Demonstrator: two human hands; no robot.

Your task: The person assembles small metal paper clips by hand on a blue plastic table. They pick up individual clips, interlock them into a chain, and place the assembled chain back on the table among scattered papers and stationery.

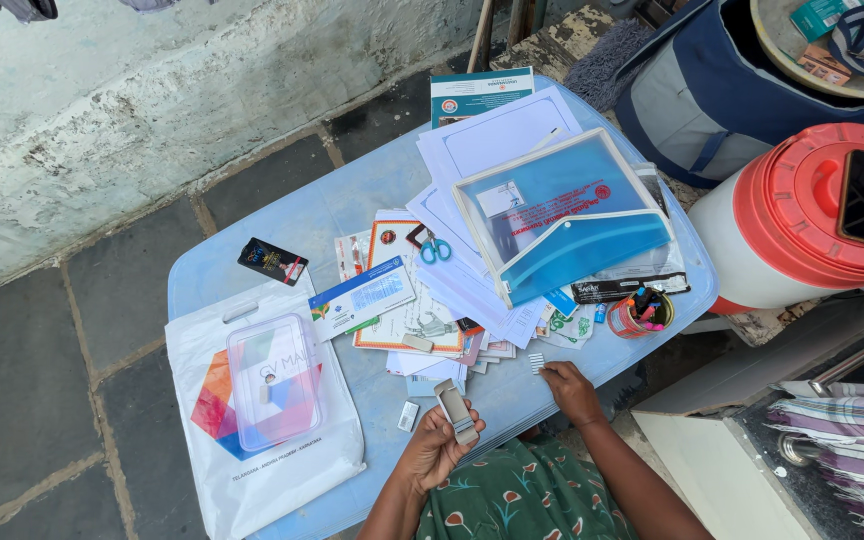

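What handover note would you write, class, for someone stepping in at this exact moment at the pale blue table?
Left hand: holds a small silver metal stapler, tilted, above the table's near edge.
Right hand: fingertips at a short silver strip of staples lying on the pale blue plastic table; whether it grips the strip is unclear.
Nearby: small blue-handled scissors and a translucent blue plastic folder on loose white papers.
Done: stapler is in hand.
Left: the strip is still outside the stapler.
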